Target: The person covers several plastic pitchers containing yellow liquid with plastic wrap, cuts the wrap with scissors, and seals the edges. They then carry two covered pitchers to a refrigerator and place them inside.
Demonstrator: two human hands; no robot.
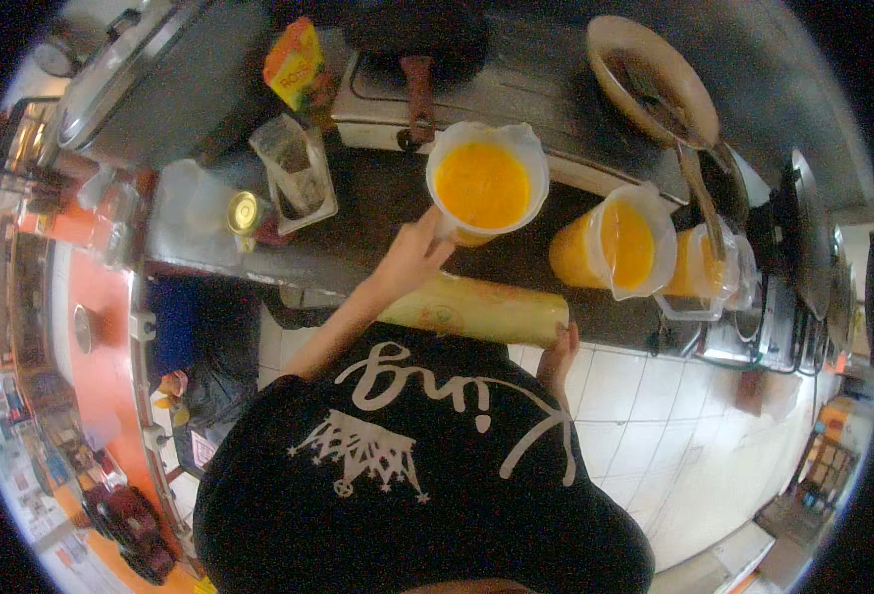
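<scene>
My left hand (414, 256) grips the near-left side of a translucent white plastic pitcher (539, 174) filled with orange liquid (481, 185). The pitcher stands upright, and its handle is largely covered by my fingers. Against the counter's front edge lies a long yellowish roll (474, 308) with faint printing, perhaps plastic film. My right hand (561, 345) holds the right end of this roll, most of the palm being hidden behind it. To the right stands a second pitcher (593, 245) of orange liquid with clear plastic over its mouth. Further right is another orange-filled container (693, 263).
A dark pan (418, 37) with a brown handle sits on a pale appliance (366, 130) at the back. A metal tray (295, 185) holds a plastic bag; nearby is a gold-lidded can (245, 213). A tan pan (652, 82) stands back right. Behind the tray is a yellow-red packet (297, 67).
</scene>
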